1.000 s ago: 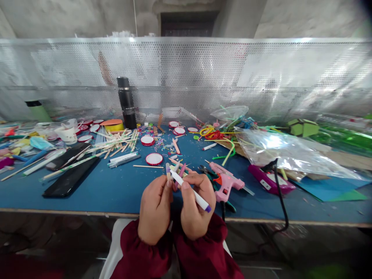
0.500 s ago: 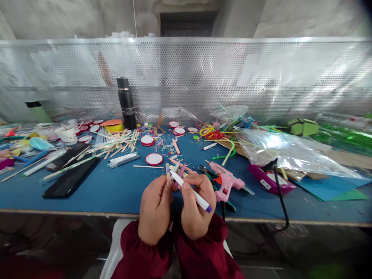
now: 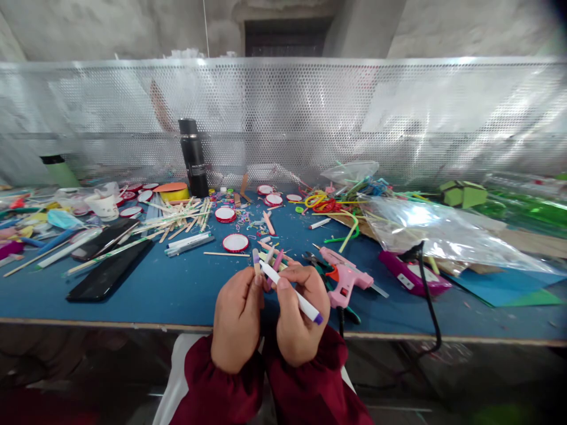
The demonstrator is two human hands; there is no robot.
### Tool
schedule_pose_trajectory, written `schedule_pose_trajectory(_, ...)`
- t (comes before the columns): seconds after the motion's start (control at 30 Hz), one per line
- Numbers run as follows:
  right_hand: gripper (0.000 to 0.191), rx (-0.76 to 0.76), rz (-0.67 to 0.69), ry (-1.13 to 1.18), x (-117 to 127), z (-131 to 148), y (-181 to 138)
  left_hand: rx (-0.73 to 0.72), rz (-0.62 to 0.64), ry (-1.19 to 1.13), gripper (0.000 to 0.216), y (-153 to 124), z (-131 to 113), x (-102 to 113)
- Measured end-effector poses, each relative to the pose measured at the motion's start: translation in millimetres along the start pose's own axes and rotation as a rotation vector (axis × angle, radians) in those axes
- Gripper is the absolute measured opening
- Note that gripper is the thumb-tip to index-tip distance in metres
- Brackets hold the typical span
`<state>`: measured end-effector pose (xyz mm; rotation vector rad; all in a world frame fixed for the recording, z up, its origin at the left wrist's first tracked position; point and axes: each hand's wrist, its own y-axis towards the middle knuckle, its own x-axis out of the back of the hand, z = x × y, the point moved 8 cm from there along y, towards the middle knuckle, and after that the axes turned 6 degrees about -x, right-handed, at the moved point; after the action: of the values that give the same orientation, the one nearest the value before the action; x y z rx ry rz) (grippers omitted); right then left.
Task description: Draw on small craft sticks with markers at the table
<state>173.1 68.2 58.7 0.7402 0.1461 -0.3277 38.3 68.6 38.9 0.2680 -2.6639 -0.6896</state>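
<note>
Between both hands (image 3: 270,316), right fingers grip the white marker (image 3: 290,291).

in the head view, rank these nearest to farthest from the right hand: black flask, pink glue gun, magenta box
1. pink glue gun, just right of the right hand, which grips a white marker
2. magenta box, farther right, near the front edge
3. black flask, far back left

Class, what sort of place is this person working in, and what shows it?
Most likely a craft workbench: a pink glue gun lies on the blue table, wooden sticks and pipe cleaners are strewn across it, and the right hand holds a white marker.
</note>
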Motion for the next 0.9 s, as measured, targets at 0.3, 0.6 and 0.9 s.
schedule_pose_trajectory(0.3,0.009,-0.007,0.016,0.02,-1.6,-0.4,0.5,0.002,-0.006,-0.009,0.038,-0.7,0.3,0.2)
schedule_pose_trajectory(0.6,0.01,0.002,0.005,0.01,-0.1,0.8,0.2,0.006,-0.004,-0.014,0.039,-0.5,2.7,-0.4)
schedule_pose_trajectory(0.9,0.01,-0.002,-0.015,0.01,-0.5,0.7,0.5,0.002,0.006,-0.012,0.039,0.4,1.8,-0.6)
